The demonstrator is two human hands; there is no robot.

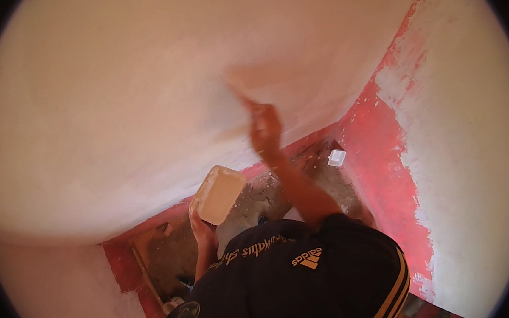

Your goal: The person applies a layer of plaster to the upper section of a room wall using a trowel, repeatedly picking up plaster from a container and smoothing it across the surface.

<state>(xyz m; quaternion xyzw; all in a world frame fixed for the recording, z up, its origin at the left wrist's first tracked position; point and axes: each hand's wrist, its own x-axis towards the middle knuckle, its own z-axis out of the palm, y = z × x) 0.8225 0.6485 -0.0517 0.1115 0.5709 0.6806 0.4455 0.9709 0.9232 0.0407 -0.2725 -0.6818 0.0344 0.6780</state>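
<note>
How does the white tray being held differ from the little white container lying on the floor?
The tray looks much larger than the small container. The tray is held tilted in the grip of the left hand, while the small container lies on the floor near the red wall base. Both are pale and roughly rectangular.

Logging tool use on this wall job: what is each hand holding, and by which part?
The left hand holds a white tray by its lower end. The right hand, at the wall, is motion-blurred; its tool and grip cannot be told.
</note>
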